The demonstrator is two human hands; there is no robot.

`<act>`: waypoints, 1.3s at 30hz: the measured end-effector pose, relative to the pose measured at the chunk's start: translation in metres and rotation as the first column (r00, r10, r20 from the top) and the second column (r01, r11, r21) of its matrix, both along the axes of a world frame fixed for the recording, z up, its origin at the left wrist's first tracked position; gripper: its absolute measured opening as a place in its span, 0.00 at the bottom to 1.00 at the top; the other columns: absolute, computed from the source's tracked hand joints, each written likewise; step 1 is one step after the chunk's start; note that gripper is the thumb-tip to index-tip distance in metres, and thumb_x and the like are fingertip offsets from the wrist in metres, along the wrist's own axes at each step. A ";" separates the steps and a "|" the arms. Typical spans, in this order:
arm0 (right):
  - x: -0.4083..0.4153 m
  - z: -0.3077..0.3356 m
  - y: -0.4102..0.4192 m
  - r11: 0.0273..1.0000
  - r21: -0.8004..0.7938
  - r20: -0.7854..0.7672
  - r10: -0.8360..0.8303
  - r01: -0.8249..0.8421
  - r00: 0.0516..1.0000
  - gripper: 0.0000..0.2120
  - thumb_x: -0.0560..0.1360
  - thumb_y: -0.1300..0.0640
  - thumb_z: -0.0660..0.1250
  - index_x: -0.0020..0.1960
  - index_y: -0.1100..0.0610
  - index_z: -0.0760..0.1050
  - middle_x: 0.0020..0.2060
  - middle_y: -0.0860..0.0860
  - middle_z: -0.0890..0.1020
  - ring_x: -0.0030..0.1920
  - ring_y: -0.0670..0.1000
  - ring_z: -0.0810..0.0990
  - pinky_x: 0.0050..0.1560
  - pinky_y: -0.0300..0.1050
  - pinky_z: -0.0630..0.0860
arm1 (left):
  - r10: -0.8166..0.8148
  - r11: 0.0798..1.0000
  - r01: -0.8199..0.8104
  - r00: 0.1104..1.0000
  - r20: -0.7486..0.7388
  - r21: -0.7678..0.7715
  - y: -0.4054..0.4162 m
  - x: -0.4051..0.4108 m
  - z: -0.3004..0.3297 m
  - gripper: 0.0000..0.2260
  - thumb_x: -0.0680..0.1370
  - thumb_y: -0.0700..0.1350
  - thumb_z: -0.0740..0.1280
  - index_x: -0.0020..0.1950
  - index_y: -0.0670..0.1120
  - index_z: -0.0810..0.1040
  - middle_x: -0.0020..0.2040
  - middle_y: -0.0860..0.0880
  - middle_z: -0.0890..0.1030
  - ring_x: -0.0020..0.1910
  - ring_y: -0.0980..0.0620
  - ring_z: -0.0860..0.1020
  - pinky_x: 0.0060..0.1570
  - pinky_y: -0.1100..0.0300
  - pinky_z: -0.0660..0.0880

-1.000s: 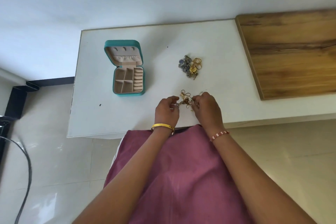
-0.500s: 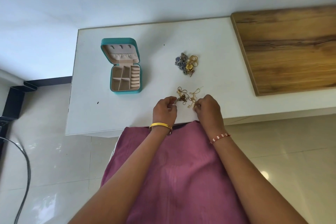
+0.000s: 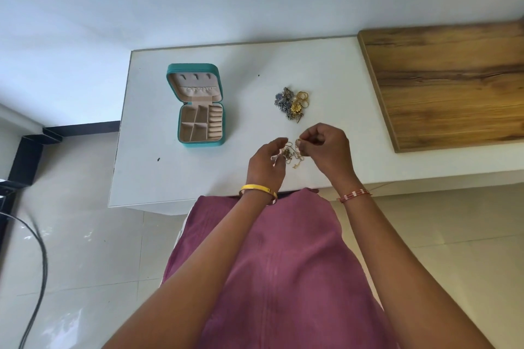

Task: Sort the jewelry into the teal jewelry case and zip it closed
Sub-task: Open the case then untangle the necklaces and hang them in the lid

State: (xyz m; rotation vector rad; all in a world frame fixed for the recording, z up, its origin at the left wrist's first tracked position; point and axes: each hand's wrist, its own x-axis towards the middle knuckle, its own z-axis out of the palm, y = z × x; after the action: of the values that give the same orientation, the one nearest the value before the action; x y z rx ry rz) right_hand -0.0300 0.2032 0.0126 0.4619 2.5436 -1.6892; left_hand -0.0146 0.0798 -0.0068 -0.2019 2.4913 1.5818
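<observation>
Gold chains (image 3: 293,154) hang in a tangled clump between both hands above the near part of the white table (image 3: 170,173). Fingertips of the right hand (image 3: 326,150) pinch a thin loop at the top of the tangle, fingers curled tight; the left hand (image 3: 268,163) holds the lower side of the same clump, thumb and fingers curled in on it. A small pendant dangles below the pinch; finer detail of the links is too small to tell.

Beyond the grip, a little further from the person, lies a loose heap of jewelry (image 3: 292,103): bluish-grey flower pieces, a gold flower and several gold rings touching one another. Well off to the left of the grip sits the teal jewelry case (image 3: 198,106), lid up, beige lining showing divided compartments and ring rolls, with three hooks and a gathered pocket in the lid.

To the right of the grip a wooden board (image 3: 448,85) adjoins the table. Pale wall behind, glossy light floor tiles below, a dark cable (image 3: 37,278) at far left.
</observation>
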 end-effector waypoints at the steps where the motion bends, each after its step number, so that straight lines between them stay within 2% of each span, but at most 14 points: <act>1: -0.002 0.010 -0.002 0.999 -0.036 -0.019 0.010 -0.010 1.000 0.08 0.68 0.68 0.71 0.38 0.57 0.75 0.31 0.54 0.80 0.33 0.53 0.80 0.45 0.52 0.81 | -0.009 1.000 0.010 1.000 -0.008 0.020 0.001 -0.003 0.005 0.18 0.75 0.32 0.59 0.62 0.44 0.75 0.59 0.46 0.79 0.57 0.50 0.76 0.50 0.73 0.67; 4: -0.007 0.039 -0.008 0.989 -0.138 -0.072 0.044 -0.053 0.996 0.10 0.69 0.69 0.70 0.37 0.56 0.74 0.30 0.54 0.79 0.33 0.54 0.80 0.45 0.52 0.81 | -0.017 0.998 0.020 0.999 -0.052 0.056 0.004 -0.013 0.021 0.17 0.75 0.32 0.59 0.61 0.44 0.76 0.57 0.45 0.80 0.57 0.49 0.77 0.55 0.66 0.69; 7: -0.008 0.064 -0.015 0.968 -0.241 -0.130 0.045 -0.075 0.990 0.10 0.70 0.70 0.68 0.37 0.57 0.74 0.32 0.56 0.80 0.33 0.53 0.81 0.42 0.46 0.81 | -0.028 0.999 0.033 0.991 -0.130 0.033 0.000 -0.021 0.036 0.12 0.76 0.35 0.60 0.55 0.42 0.80 0.49 0.45 0.83 0.50 0.48 0.79 0.51 0.61 0.72; 11: -0.010 0.083 -0.017 0.934 -0.351 -0.173 0.010 -0.072 0.985 0.07 0.71 0.70 0.67 0.40 0.59 0.76 0.34 0.57 0.82 0.32 0.50 0.81 0.38 0.41 0.80 | 0.042 0.990 -0.023 0.990 -0.132 0.141 -0.014 -0.024 0.045 0.10 0.77 0.36 0.60 0.47 0.44 0.80 0.37 0.50 0.80 0.36 0.59 0.77 0.45 0.66 0.73; 13: -0.011 0.086 -0.015 0.908 -0.415 -0.176 -0.030 -0.047 0.984 0.06 0.71 0.70 0.67 0.41 0.60 0.76 0.34 0.56 0.82 0.33 0.51 0.82 0.39 0.42 0.80 | 0.078 0.975 -0.050 0.989 -0.125 0.217 -0.024 -0.022 0.046 0.10 0.77 0.35 0.60 0.45 0.45 0.79 0.36 0.53 0.80 0.35 0.60 0.77 0.46 0.62 0.74; 15: -0.013 0.086 -0.013 0.879 -0.477 -0.166 -0.072 -0.017 0.983 0.06 0.71 0.70 0.67 0.41 0.61 0.76 0.32 0.55 0.83 0.33 0.52 0.82 0.41 0.44 0.81 | 0.094 0.971 -0.068 0.990 -0.106 0.229 -0.035 -0.021 0.045 0.09 0.77 0.35 0.61 0.44 0.43 0.80 0.36 0.53 0.79 0.35 0.60 0.77 0.46 0.62 0.74; 18: -0.016 0.079 -0.010 0.829 -0.558 -0.122 -0.125 0.036 0.985 0.06 0.72 0.71 0.66 0.41 0.61 0.76 0.30 0.52 0.83 0.34 0.51 0.82 0.41 0.43 0.81 | 0.095 0.974 -0.078 0.993 -0.071 0.211 -0.052 -0.018 0.037 0.10 0.77 0.36 0.61 0.43 0.47 0.79 0.34 0.51 0.79 0.34 0.57 0.77 0.48 0.57 0.75; 20: -0.019 0.072 -0.010 0.778 -0.622 -0.070 -0.170 0.090 0.983 0.07 0.73 0.71 0.65 0.40 0.61 0.75 0.29 0.52 0.83 0.33 0.50 0.82 0.41 0.43 0.81 | 0.106 0.970 -0.097 0.994 -0.031 0.222 -0.061 -0.016 0.032 0.09 0.77 0.35 0.61 0.45 0.42 0.79 0.32 0.50 0.77 0.29 0.63 0.76 0.43 0.63 0.76; 22: -0.020 0.064 -0.011 0.707 -0.690 0.009 -0.206 0.155 0.979 0.07 0.74 0.71 0.63 0.40 0.61 0.74 0.28 0.53 0.83 0.32 0.50 0.82 0.41 0.44 0.82 | 0.110 0.978 -0.110 0.994 0.009 0.179 -0.069 -0.016 0.028 0.08 0.78 0.36 0.60 0.48 0.40 0.80 0.32 0.50 0.76 0.25 0.64 0.74 0.34 0.71 0.74; 23: -0.021 0.060 -0.011 0.667 -0.721 0.053 -0.219 0.189 0.974 0.08 0.75 0.70 0.62 0.40 0.61 0.73 0.28 0.54 0.83 0.32 0.51 0.82 0.40 0.44 0.82 | 0.104 0.984 -0.106 0.994 0.023 0.140 -0.072 -0.016 0.025 0.08 0.78 0.37 0.61 0.48 0.41 0.80 0.32 0.51 0.76 0.23 0.63 0.73 0.31 0.73 0.72; 26: -0.021 0.046 -0.011 0.557 -0.781 0.173 -0.240 0.281 0.955 0.08 0.77 0.69 0.58 0.41 0.60 0.70 0.29 0.57 0.83 0.32 0.53 0.83 0.38 0.46 0.82 | 0.084 0.994 -0.087 0.995 0.053 0.060 -0.081 -0.015 0.018 0.08 0.77 0.38 0.61 0.48 0.43 0.80 0.33 0.53 0.76 0.26 0.57 0.71 0.27 0.74 0.68; 29: -0.021 0.036 -0.011 0.504 -0.794 0.240 -0.254 0.340 0.937 0.09 0.79 0.68 0.54 0.42 0.58 0.67 0.29 0.58 0.83 0.30 0.54 0.83 0.36 0.46 0.82 | 0.084 0.996 -0.086 0.993 0.082 0.030 -0.089 -0.012 0.010 0.08 0.77 0.38 0.61 0.49 0.44 0.80 0.33 0.53 0.76 0.29 0.55 0.69 0.26 0.76 0.68; 35: -0.024 0.029 -0.008 0.495 -0.779 0.250 -0.317 0.385 0.915 0.10 0.79 0.67 0.53 0.42 0.58 0.66 0.27 0.57 0.82 0.29 0.54 0.82 0.34 0.46 0.82 | 0.147 0.988 -0.153 0.975 0.169 0.025 -0.099 -0.006 -0.001 0.08 0.77 0.37 0.63 0.49 0.43 0.81 0.34 0.50 0.77 0.30 0.54 0.70 0.31 0.74 0.70; 39: -0.025 0.032 -0.004 0.542 -0.763 0.215 -0.301 0.352 0.929 0.09 0.79 0.67 0.55 0.42 0.58 0.67 0.28 0.56 0.82 0.31 0.54 0.83 0.35 0.45 0.81 | 0.193 0.979 -0.201 0.959 0.207 0.019 -0.102 -0.003 -0.005 0.08 0.76 0.36 0.63 0.49 0.39 0.81 0.35 0.47 0.78 0.32 0.53 0.74 0.49 0.57 0.76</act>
State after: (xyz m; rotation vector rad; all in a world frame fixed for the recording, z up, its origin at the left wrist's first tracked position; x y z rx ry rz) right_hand -0.0548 0.1987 0.0446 0.8991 1.4120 -2.6311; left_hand -0.0176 -0.0225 -0.0118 -0.5926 2.3405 1.5900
